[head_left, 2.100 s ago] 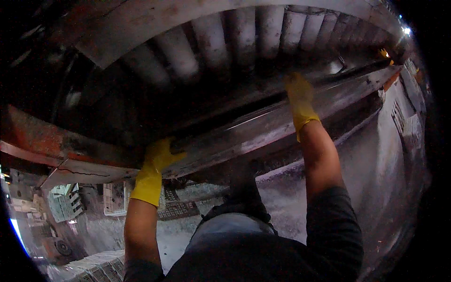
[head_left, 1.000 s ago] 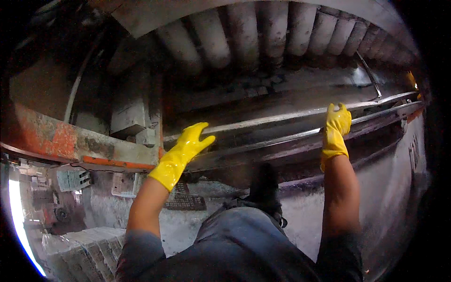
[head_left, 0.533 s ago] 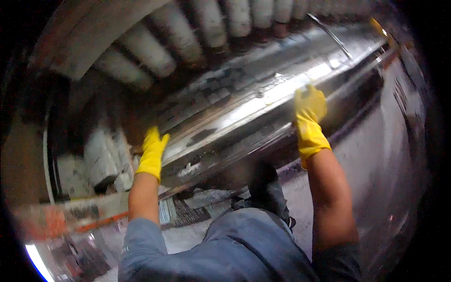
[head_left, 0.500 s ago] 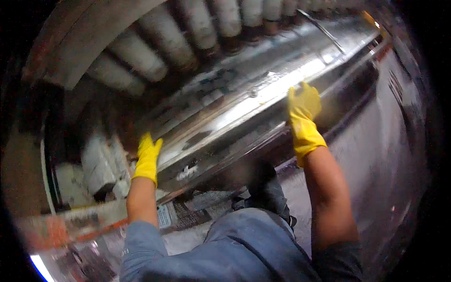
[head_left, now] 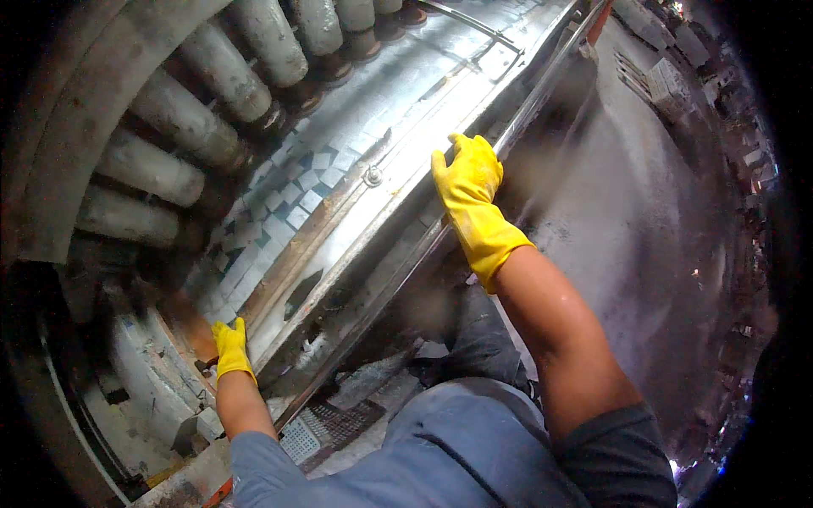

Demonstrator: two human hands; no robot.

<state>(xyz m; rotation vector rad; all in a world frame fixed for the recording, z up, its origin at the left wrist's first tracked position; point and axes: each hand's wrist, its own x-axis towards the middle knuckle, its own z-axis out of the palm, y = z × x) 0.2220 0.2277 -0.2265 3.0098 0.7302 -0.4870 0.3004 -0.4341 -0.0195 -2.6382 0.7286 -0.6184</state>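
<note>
Both of my hands wear yellow rubber gloves. My left hand (head_left: 230,345) is at the near-left end of the machine bed, beside a rusty brown edge. Its thumb stands apart from the fingers, and I see nothing held. My right hand (head_left: 470,178) is over the outer side of the long metal rail (head_left: 339,245), thumb and fingers apart with nothing between them; whether it presses on the rail is unclear. Beyond the rail, small square tiles (head_left: 279,227) in white, grey and dark green cover the bed. A round bolt (head_left: 373,175) sits on the rail.
Thick grey cylinders (head_left: 190,118) stand in a row over the bed's far side, under a curved housing (head_left: 102,110). A thin metal bar (head_left: 470,23) crosses at the top. Grey floor (head_left: 618,254) lies to the right. A perforated plate (head_left: 301,440) is by my legs.
My view has turned, so the machine runs more steeply and the tiles look sharper. In the picture, my right hand has shifted left; my left hand has moved down and left.
</note>
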